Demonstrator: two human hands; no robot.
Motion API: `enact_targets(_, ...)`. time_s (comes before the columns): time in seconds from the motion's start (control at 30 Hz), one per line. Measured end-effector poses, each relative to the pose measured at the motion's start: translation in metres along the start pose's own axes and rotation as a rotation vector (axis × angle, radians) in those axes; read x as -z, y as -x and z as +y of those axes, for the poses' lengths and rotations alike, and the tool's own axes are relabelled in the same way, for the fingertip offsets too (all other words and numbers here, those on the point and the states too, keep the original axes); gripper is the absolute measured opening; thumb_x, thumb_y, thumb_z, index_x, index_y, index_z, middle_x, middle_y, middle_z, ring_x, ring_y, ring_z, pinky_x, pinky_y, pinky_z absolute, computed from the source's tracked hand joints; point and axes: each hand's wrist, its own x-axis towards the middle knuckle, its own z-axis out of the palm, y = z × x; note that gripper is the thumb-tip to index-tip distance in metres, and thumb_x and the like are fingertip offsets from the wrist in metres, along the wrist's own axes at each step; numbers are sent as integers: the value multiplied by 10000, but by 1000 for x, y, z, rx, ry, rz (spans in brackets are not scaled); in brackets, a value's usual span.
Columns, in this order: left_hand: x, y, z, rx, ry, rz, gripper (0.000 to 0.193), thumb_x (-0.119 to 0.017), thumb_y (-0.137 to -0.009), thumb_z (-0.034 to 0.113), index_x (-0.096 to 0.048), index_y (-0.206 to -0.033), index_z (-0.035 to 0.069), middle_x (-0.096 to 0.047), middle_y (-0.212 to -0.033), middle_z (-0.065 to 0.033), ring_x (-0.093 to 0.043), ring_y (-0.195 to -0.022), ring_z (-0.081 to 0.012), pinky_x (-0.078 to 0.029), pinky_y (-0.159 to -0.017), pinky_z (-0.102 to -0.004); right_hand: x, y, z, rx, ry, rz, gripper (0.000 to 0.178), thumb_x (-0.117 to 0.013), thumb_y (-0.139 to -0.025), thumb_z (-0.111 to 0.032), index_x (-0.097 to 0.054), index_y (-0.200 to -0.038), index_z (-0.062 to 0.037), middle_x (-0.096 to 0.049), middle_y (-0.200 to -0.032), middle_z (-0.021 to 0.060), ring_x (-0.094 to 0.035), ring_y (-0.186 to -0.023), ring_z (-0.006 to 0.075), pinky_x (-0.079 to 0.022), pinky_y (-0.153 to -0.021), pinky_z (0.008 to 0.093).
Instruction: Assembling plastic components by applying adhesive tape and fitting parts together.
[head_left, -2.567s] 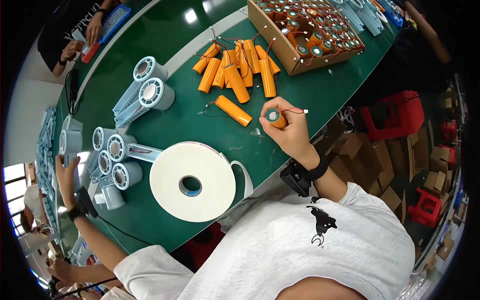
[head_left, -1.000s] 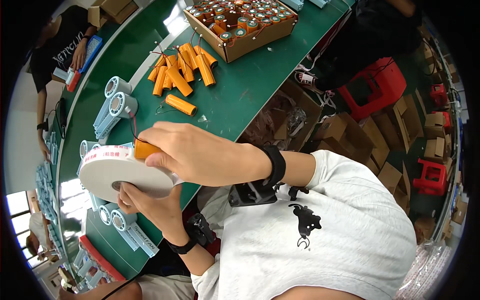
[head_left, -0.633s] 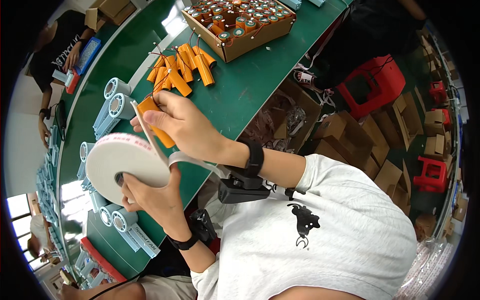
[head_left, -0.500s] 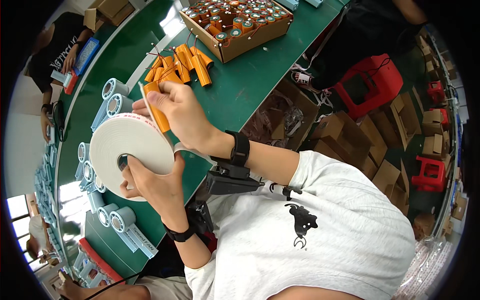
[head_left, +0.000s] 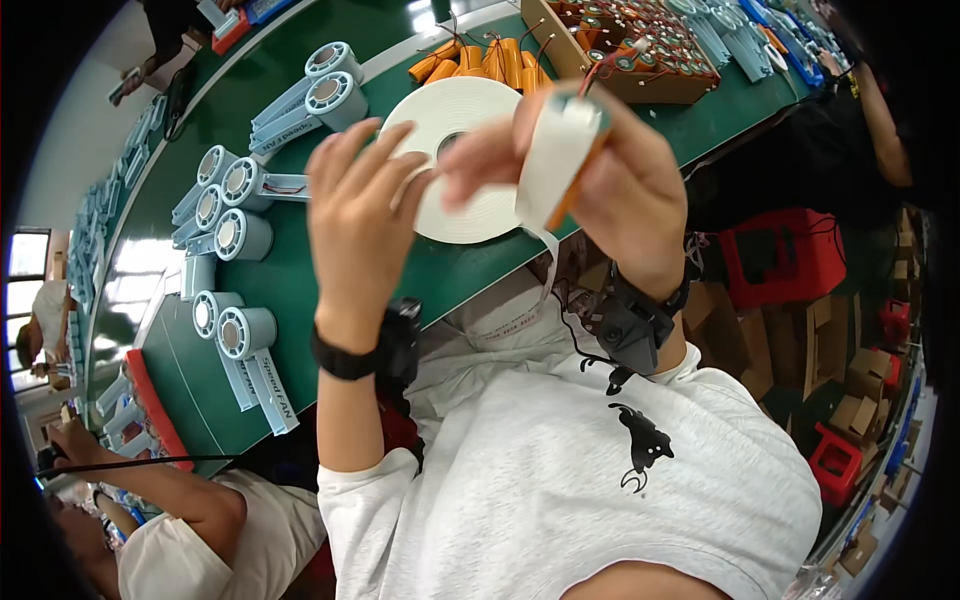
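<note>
1. Head view: the right grip (head_left: 632, 195) is clasped about an orange cell (head_left: 570, 199), held tilted above the tabletop (head_left: 450, 290) and, as seen here, in front of the tape roll (head_left: 420, 125). A white strip (head_left: 556, 150) covers its visible broad face.
2. The left grip (head_left: 362, 225) is released, fingers spread, apparently holding nothing; its fingertips appear just beside those of the right, and blur hides whether they touch.
3. Judged handling: the cell should be rigid, dense for its size and slightly slippery along its smooth wrap. The strip is probably soft and easily creased.
4. Preferred hold: thumb and fingers around the bare orange sides, at mid-length, clear of the strip.
5. Weak point: the thin red leads (head_left: 600, 72) and their pale connector (head_left: 641, 45), at the upper end, look fragile and should bear no load.
</note>
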Motion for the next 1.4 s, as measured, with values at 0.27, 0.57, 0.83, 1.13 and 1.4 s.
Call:
enact_targets(0.27,137,110,-79,591,-60,-495,375,-631,-737,42,-563,-1105,48,-546,-1143,-108,-523,-966,-273,-384,-842,-384,-133,-6,81,-121,59,-799,320,-485,-883,-143,-406,-1112,66,-472,-1184,208,-523,-1014,331,-421,-863,363)
enact_targets(0.57,92,108,-72,672,-94,-334,307,-643,-758,109,-573,-1036,-1,-562,-1036,-123,-519,-871,-268,-404,-751,-359,-107,-31,87,146,673,-505,234,-579,-811,-110,-529,-990,32,-508,-1097,168,-539,-970,306,-459,-805,361)
enact_targets(0.83,101,108,-63,446,-73,-189,253,-660,-740,136,-614,-976,58,-504,-1186,-130,-407,-1142,-302,-386,-829,-398,-95,-30,68,-260,215,16,167,-633,-770,-52,-594,-909,30,-586,-958,91,-565,-906,142,-487,-777,262)
enact_targets(1.13,108,116,-50,240,-206,-564,223,-664,-697,98,-589,-902,53,-435,-1261,-107,-336,-1217,-324,-320,-938,-435,-131,-30,87,-233,106,73,203,-626,-730,37,-561,-921,15,-606,-833,81,-602,-794,135,-502,-692,248)
enact_targets(1.4,107,128,-62,407,170,-336,117,-575,-777,11,-526,-883,3,-497,-1146,-103,-417,-1145,-279,-380,-847,-356,-128,-28,96,-57,628,-155,198,-619,-712,43,-529,-884,5,-575,-810,118,-598,-703,254,-471,-588,311)
